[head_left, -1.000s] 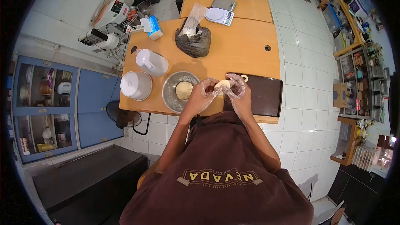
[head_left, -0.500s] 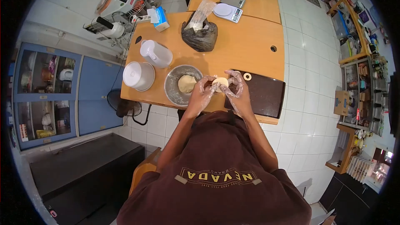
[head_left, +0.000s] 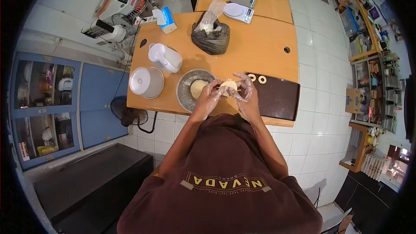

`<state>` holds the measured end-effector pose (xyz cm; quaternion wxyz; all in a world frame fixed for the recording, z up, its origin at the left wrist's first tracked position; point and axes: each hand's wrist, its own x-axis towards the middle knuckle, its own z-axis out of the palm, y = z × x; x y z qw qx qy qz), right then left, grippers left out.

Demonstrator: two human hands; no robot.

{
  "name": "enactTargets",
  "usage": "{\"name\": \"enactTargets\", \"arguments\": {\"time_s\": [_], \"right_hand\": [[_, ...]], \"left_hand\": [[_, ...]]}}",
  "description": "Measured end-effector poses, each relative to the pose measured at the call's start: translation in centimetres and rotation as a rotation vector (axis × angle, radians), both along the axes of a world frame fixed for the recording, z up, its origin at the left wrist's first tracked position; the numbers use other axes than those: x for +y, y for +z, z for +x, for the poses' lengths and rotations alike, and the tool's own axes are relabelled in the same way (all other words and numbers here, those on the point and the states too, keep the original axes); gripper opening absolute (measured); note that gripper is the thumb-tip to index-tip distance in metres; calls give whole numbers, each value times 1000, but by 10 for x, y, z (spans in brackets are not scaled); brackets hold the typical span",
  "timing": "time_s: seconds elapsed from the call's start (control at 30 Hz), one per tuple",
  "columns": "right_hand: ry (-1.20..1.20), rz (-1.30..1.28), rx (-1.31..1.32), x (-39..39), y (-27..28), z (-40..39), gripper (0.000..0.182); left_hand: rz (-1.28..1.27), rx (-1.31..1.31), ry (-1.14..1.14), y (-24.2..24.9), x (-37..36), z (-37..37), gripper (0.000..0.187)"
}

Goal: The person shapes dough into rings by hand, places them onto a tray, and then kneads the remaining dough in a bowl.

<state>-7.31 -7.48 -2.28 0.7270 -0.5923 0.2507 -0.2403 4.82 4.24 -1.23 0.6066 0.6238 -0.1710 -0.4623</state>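
Dough piece (head_left: 229, 86) in floury hands (head_left: 209, 99) (head_left: 248, 99) (lower edge hidden), bowl (head_left: 184, 92) partly covered

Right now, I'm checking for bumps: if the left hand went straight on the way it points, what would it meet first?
The pale round dough piece, which the left hand is touching; past that, probably the right hand, though depth is hard to judge from this view.
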Motion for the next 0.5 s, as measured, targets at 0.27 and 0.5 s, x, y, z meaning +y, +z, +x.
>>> {"name": "enactTargets", "arguments": {"time_s": [0.27, 0.5], "right_hand": [[30, -37, 47, 26, 5, 49, 59], [5, -53, 56, 54, 16, 92, 58]], "left_hand": [[-126, 195, -8, -22, 27, 55, 29], [-145, 66, -158, -36, 58, 101, 34]]}}
